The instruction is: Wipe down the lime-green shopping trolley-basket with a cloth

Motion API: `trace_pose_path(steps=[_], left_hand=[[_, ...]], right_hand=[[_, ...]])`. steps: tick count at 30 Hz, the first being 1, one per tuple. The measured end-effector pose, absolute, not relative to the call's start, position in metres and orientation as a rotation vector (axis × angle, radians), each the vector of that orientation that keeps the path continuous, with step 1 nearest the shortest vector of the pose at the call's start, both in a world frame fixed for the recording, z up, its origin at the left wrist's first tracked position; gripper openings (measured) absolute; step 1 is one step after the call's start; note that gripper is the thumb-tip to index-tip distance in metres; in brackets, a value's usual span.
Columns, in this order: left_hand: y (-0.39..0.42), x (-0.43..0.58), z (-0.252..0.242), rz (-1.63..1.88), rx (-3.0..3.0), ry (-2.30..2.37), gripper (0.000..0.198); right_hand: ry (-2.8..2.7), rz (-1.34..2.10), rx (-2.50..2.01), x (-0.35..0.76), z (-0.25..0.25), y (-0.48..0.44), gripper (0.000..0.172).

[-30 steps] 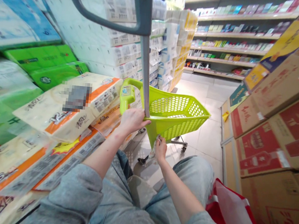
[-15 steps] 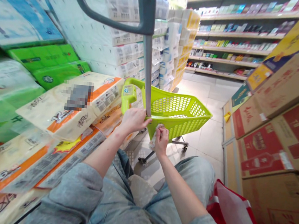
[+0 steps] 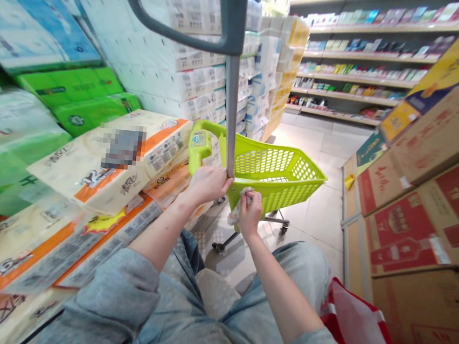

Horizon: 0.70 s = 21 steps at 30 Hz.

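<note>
A lime-green plastic shopping basket (image 3: 289, 179) on wheels stands on the aisle floor in front of my knees. Its grey pull handle (image 3: 232, 58) rises toward the camera. My left hand (image 3: 208, 183) is closed on the near rim of the basket at the foot of the handle pole. Beside it my right hand (image 3: 250, 209) is closed on a crumpled white cloth (image 3: 236, 211), pressed against the basket's near wall just under the rim.
Packs of tissue paper (image 3: 108, 166) are stacked along the left. Cardboard cartons (image 3: 426, 191) line the right. A red bag (image 3: 360, 336) lies by my right knee. Shelves of goods (image 3: 357, 60) stand at the aisle's far end, past the tiled floor (image 3: 323, 213).
My right hand with the cloth has moved up from the lower part of the basket's near wall to just under its rim. My left hand has stayed on the rim.
</note>
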<state>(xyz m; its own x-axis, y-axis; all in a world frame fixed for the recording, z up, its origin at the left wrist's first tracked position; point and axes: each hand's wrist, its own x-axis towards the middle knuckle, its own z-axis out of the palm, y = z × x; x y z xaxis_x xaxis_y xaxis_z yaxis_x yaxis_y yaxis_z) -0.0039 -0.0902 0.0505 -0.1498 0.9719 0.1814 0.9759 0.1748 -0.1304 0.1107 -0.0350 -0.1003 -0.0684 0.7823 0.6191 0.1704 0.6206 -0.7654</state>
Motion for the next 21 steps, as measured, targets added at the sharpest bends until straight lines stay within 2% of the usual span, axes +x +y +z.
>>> trace_pose_path(steps=[6,15,21], left_hand=[[-0.089,-0.003,0.052,-0.021,-1.881,-2.279,0.044],[-0.084,0.005,0.053,-0.023,-1.909,-2.247,0.042],[-0.081,0.003,0.054,0.043,-1.924,-2.256,0.041]], right_hand=[[-1.642,0.663,-0.802,0.121,-0.106,-0.032,0.015],[-1.726,0.497,-0.652,0.118,-0.056,-0.026,0.032],[-1.815,0.479,-0.943,0.149,-0.061,0.026,0.036]])
